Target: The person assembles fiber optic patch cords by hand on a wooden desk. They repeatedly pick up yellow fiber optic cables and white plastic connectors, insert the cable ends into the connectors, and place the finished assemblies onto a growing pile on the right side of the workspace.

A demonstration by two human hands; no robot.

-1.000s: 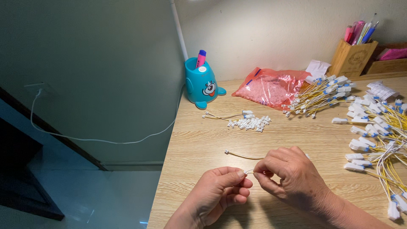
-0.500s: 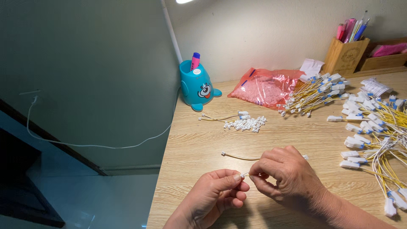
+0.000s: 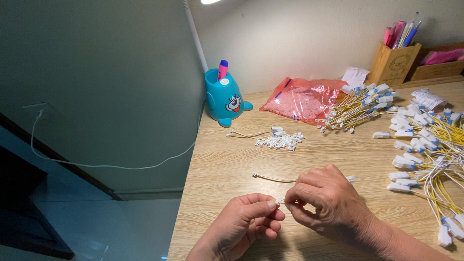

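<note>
My left hand [image 3: 246, 223] and my right hand [image 3: 327, 200] meet low over the wooden table [image 3: 227, 164], fingertips pinched together on a small white connector [image 3: 280, 201]. A thin yellow wire [image 3: 273, 178] runs from under my right hand out to the left across the table; its far end lies loose. A little heap of white connectors [image 3: 282, 141] lies further back, with two loose yellow wires [image 3: 246, 134] beside it. What else the right hand holds is hidden by its fingers.
A blue animal-shaped pen holder [image 3: 225, 99] stands at the back left. A pink plastic bag [image 3: 302, 101], a wooden pen box [image 3: 394, 63] and piles of yellow wires with white plugs [image 3: 425, 145] fill the back and right. A white cable [image 3: 106, 164] hangs off the table's left edge.
The view has shifted slightly. Both hands stay pinched together at the same spot; the wire's free end lies a little differently.
</note>
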